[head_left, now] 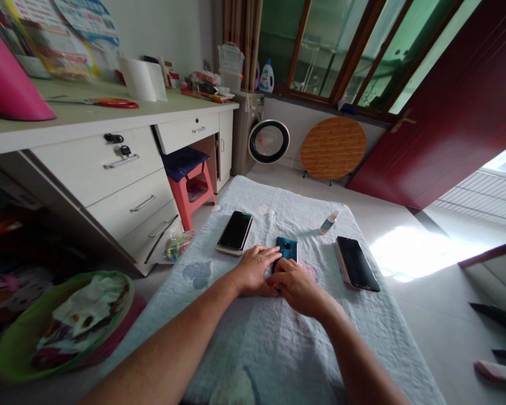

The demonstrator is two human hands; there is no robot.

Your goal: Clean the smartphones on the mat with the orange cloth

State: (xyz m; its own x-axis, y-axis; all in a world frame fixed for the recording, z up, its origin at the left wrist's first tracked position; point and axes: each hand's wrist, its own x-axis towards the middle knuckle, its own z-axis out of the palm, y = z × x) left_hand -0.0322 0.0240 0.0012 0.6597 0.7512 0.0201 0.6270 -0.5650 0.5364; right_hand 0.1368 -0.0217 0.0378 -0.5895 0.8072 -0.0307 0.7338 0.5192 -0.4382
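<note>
Resting together at the middle of a pale quilted cloth [257, 349], both hands meet on a blue phone [287, 248] that lies flat with its far end showing beyond the fingers. The left hand [254, 271] lies palm down with fingers stretched out flat, its fingertips touching the phone's left edge. The right hand [297, 287] is loosely curled, its fingers bent down onto the near end of the phone and covering that part; neither hand lifts it. The 2 hands touch each other just near of the phone. To the left, close beside the left hand, a black phone with a pale rim [235, 232] lies screen up. To the right, a little apart from the right hand, a dark phone [356, 262] lies on the cloth. Farther away, between these, a small bottle [329, 222] lies on its side. A white desk with drawers [122, 169] stands at the far left.
</note>
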